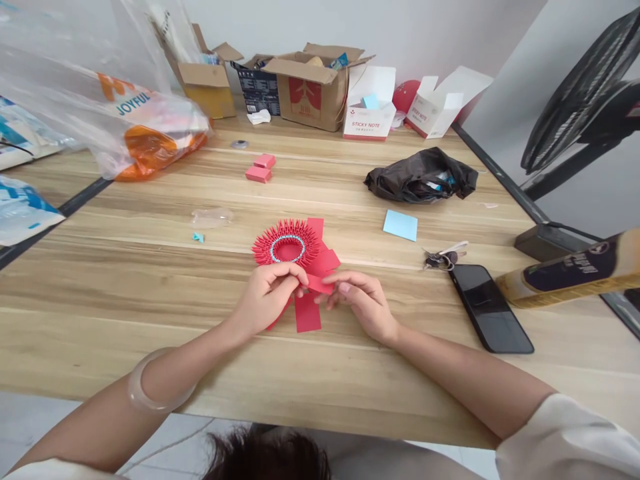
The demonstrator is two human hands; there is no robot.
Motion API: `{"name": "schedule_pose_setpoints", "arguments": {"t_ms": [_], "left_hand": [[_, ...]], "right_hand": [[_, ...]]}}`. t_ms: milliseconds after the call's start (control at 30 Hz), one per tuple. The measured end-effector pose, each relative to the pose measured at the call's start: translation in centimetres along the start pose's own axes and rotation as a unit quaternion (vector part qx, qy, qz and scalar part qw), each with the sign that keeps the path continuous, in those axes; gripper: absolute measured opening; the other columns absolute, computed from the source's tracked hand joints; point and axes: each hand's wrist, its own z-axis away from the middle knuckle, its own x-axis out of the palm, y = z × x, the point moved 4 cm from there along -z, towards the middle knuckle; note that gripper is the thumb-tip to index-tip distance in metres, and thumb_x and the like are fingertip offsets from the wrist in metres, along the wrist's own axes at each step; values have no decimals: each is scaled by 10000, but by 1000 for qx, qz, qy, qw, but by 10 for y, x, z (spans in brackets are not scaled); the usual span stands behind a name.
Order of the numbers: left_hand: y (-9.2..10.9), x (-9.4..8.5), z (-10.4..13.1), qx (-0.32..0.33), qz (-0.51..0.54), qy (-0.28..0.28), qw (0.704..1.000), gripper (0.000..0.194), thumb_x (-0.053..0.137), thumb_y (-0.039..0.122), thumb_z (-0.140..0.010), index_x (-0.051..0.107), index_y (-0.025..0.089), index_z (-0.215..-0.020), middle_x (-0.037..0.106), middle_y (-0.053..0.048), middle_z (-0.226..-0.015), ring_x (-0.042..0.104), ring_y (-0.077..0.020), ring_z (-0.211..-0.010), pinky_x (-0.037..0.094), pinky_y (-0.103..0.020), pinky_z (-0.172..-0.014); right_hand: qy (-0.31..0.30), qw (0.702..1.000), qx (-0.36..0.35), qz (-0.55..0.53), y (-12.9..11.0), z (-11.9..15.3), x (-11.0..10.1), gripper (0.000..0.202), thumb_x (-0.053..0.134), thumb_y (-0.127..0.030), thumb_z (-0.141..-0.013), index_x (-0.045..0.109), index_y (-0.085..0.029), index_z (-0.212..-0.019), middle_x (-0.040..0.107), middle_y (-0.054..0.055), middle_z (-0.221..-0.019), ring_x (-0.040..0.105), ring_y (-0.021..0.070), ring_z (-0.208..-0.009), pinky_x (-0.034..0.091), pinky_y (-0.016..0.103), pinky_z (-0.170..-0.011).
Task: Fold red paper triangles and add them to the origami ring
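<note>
Between my hands is a narrow folded strip of red paper (319, 285). My left hand (273, 293) pinches its left end with thumb and fingertips. At the strip's right end, my right hand (364, 300) has its thumb and index finger closed on the paper, the other fingers loosely curled below. Several flat red paper slips (308, 315) lie on the table under and around the hands. Just beyond my left hand sits a round, spiky ring of folded red paper pieces (263, 243) with a light blue inner band.
Two small red paper stacks (259, 175) lie farther back. To the right are a blue paper pad (400, 225), a black plastic bag (420, 177), keys (440, 259) and a phone (493, 310). Cardboard boxes (313, 100) line the wall; a fan (580, 93) stands right.
</note>
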Motion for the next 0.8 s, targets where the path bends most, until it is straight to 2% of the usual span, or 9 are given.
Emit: {"name": "schedule_pose_setpoints", "arguments": {"t_ms": [100,167,200,300,433,500,667,800], "left_hand": [[5,0,2,66,-138,-20,988,217,442,79,-774,617,154,-671,622,-4,-685,555,-107,-634,416,-219,-594],[7,2,4,98,-178,-38,978,227,439,72,-780,630,156,-689,640,-9,-727,569,-111,-662,421,-221,-617],[8,4,5,109,-184,-47,976,232,437,71,-785,636,156,-702,646,-10,-739,575,-111,-671,425,-220,-628],[9,6,6,121,-170,-57,976,238,429,65,-792,642,155,-732,650,-16,-754,585,-112,-681,434,-217,-633],[10,4,3,117,-149,-46,981,234,406,53,-783,591,150,-678,620,-12,-702,560,-111,-639,426,-217,-602],[11,2,2,128,-153,-50,979,234,398,45,-776,569,151,-657,606,-9,-687,552,-111,-637,423,-221,-614],[10,6,3,157,-163,-107,968,241,413,48,-776,579,151,-633,603,-16,-698,542,-104,-627,418,-218,-598],[4,5,1,77,-71,-72,992,152,471,170,-838,578,163,-945,601,1,-689,555,-92,-564,441,-206,-555]], "right_hand": [[22,997,-12,79,3,1,1,299,687,-337,-719,640,-204,-983,684,49,-910,649,171,-797,530,301,-721],[16,990,-15,140,6,3,4,356,752,-308,-646,646,-201,-968,684,52,-912,644,175,-800,532,303,-743],[23,989,-16,146,7,4,4,300,726,-303,-678,652,-198,-950,686,57,-920,646,175,-812,531,312,-765],[40,993,-15,109,9,4,4,173,654,-295,-754,670,-195,-894,698,54,-875,655,164,-773,545,315,-738],[37,999,-8,15,4,1,3,174,726,-253,-679,680,-194,-835,706,28,-791,658,147,-679,553,284,-644],[21,1000,12,-16,3,-1,4,154,712,-254,-699,675,-183,-830,701,22,-742,661,141,-645,550,274,-611],[-14,996,79,-33,6,-4,6,167,724,-223,-688,652,-160,-825,688,11,-703,652,115,-588,521,227,-554],[8,995,89,-44,9,-4,5,165,730,-238,-679,634,-146,-778,676,9,-650,641,117,-548,501,219,-504]]}}
